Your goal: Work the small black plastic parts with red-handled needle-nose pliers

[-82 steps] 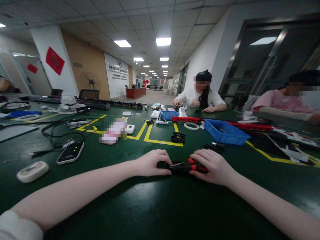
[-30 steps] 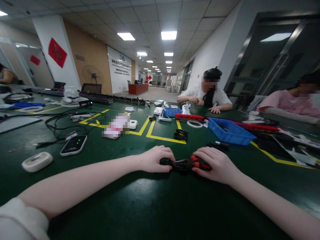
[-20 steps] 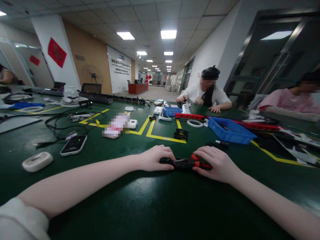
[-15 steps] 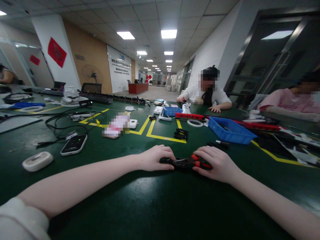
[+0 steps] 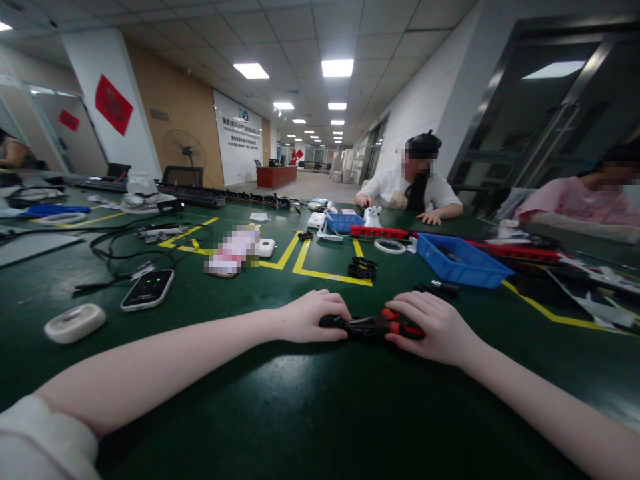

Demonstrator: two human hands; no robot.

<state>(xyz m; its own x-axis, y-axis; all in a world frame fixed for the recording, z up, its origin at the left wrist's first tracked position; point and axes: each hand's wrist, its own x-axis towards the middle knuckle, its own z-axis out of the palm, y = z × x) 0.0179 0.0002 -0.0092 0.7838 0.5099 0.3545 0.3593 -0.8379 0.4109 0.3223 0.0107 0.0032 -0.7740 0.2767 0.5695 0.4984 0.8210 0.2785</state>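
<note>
My right hand [image 5: 433, 327] is closed around the red and black handles of a pair of pliers [image 5: 393, 323]. The pliers' dark jaws point left, towards my left hand [image 5: 313, 317]. Fingers and thumb of that hand pinch a black piece [image 5: 330, 322], whose exact kind I cannot make out. Jaws and black piece meet or overlap low over the green table [image 5: 280, 413]; whether the jaws grip it is too dark to tell. Beyond my hands lie several small black parts [image 5: 363, 268] beside a yellow tape line.
A blue tray [image 5: 463, 263] stands beyond my right hand, with a dark cylinder [image 5: 445, 288] in front. To the left are a phone [image 5: 233, 253], a black-faced device [image 5: 149, 289], a white oval case [image 5: 75, 323] and cables [image 5: 110, 243]. Another person [image 5: 415, 187] sits across the table.
My hands, the pliers and the black piece stay almost in place. The person across the table has shifted their head and raised hand slightly.
</note>
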